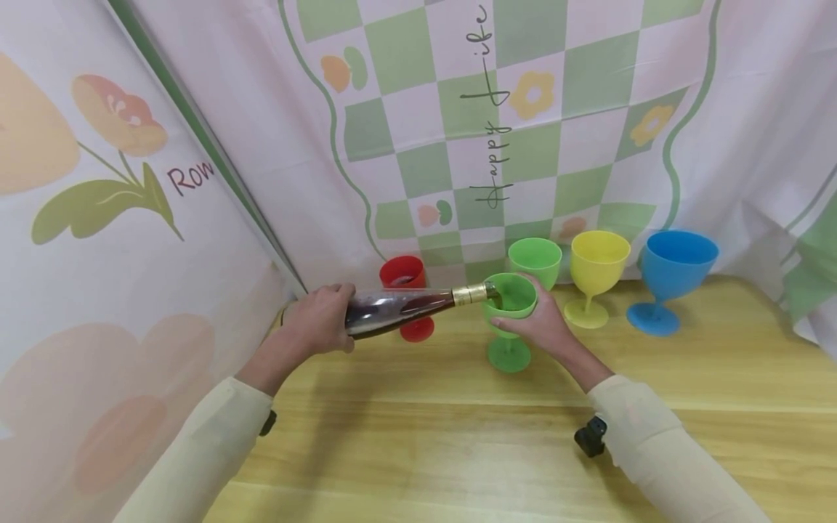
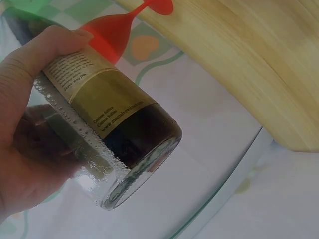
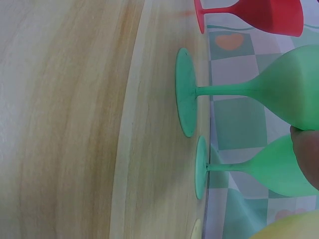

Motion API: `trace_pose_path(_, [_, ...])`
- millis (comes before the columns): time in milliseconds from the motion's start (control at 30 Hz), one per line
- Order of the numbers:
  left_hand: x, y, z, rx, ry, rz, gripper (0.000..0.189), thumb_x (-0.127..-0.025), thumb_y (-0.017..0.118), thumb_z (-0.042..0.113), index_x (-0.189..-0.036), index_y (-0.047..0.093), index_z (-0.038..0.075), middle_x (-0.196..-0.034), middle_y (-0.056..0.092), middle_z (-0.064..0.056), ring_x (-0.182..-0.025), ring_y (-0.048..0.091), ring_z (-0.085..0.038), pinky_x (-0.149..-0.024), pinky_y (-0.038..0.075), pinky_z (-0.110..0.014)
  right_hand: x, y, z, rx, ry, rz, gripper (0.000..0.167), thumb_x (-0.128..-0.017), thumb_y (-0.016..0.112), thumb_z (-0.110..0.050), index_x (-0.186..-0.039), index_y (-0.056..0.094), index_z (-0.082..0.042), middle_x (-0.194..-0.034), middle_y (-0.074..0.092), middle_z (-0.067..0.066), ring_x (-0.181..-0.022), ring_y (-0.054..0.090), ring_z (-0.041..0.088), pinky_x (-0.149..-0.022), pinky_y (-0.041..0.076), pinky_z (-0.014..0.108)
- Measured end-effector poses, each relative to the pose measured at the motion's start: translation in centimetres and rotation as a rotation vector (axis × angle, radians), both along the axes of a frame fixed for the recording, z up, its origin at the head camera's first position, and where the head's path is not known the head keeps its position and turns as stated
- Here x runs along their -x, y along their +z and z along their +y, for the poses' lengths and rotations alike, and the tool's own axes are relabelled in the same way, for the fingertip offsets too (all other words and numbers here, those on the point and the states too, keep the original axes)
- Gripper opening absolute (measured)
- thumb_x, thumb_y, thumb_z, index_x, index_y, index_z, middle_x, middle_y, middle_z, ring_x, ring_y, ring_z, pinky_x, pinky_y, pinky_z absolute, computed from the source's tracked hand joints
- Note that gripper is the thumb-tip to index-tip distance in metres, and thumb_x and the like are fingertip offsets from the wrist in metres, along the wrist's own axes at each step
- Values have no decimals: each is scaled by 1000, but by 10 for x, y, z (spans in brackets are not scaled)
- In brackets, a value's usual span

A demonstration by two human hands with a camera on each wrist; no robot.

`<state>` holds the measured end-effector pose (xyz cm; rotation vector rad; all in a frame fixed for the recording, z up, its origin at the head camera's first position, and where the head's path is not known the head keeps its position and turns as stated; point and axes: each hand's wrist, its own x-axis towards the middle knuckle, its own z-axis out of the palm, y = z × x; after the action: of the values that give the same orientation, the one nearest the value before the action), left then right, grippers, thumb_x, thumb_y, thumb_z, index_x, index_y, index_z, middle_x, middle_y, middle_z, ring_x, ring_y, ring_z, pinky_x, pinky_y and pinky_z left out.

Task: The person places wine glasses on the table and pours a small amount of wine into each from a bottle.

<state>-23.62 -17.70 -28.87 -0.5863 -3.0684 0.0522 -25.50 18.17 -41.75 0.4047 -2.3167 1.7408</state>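
My left hand (image 1: 320, 319) grips a dark wine bottle (image 1: 402, 309) round its body near the base. The bottle lies almost level, its gold-collared neck pointing right. Its mouth is just inside the rim of the front green plastic goblet (image 1: 508, 354), where a dark streak shows below it. In the left wrist view, dark liquid and bubbles show through the glass beside the back label (image 2: 107, 99). My right hand (image 1: 541, 319) holds this goblet by its bowl, thumb in front and fingers behind. In the right wrist view the goblet (image 3: 284, 89) stands upright relative to the table.
Behind the bottle stands a red goblet (image 1: 402, 270) with some liquid inside, partly covered. A second green goblet (image 1: 536, 254) is behind my right hand; yellow (image 1: 598, 261) and blue (image 1: 676, 265) goblets stand farther right. A patterned cloth (image 1: 418, 174) hangs behind the wooden table (image 1: 425, 450).
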Motion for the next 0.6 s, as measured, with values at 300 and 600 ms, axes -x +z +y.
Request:
trace_pose_path(300, [0, 1, 0, 9, -8, 9, 67, -64, 91, 23, -119, 57, 8, -111, 68, -11, -92, 64, -25, -78, 56, -42, -2, 1, 0, 1, -1, 1, 84, -78, 82, -2, -149, 37, 2, -138, 53, 26, -116, 53, 20, -88, 48, 13])
trace_pose_path(600, [0, 2, -1, 23, -15, 20, 66, -64, 91, 23, -119, 57, 7, -109, 67, -10, -91, 64, -25, -77, 56, -42, -1, 1, -1, -4, -1, 11, 83, -79, 82, -2, -149, 37, 2, -137, 53, 26, -118, 54, 25, -89, 48, 12])
